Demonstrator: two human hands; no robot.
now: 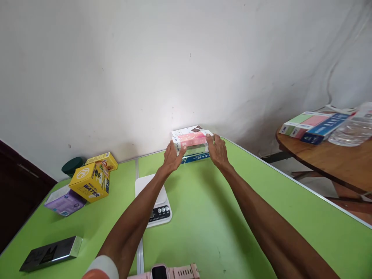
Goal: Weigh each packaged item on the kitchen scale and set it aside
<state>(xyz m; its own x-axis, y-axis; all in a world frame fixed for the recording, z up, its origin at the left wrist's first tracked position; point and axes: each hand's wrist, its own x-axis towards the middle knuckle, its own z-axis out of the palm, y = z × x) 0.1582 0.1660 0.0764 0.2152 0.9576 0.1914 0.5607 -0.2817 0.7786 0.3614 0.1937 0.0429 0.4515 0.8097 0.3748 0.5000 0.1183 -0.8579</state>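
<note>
- Pink box sits on the stack at the counter's far edge, close to the far right corner; looks closed, contents hidden.
- Left hand: fingers clamped on its left end, thumb toward the front.
- Right hand: fingers clamped on its right end, thumb on top. Cannot tell whether either hand also grips the green box beneath.
- Blue box at the bottom of the stack; white box shows behind the pink one.
- White scale left of the stack, partly behind the left forearm.
- Toward the far left corner: yellow WATER box, smaller yellow box, purple-and-white pack, dark green container. Contents out of sight.
- Dark, shiny box near the left edge, lying flat.
- Pink-strapped watch by the near edge.
- Wooden table, beyond the right edge: three more boxes beside clear plastic bottles.
</note>
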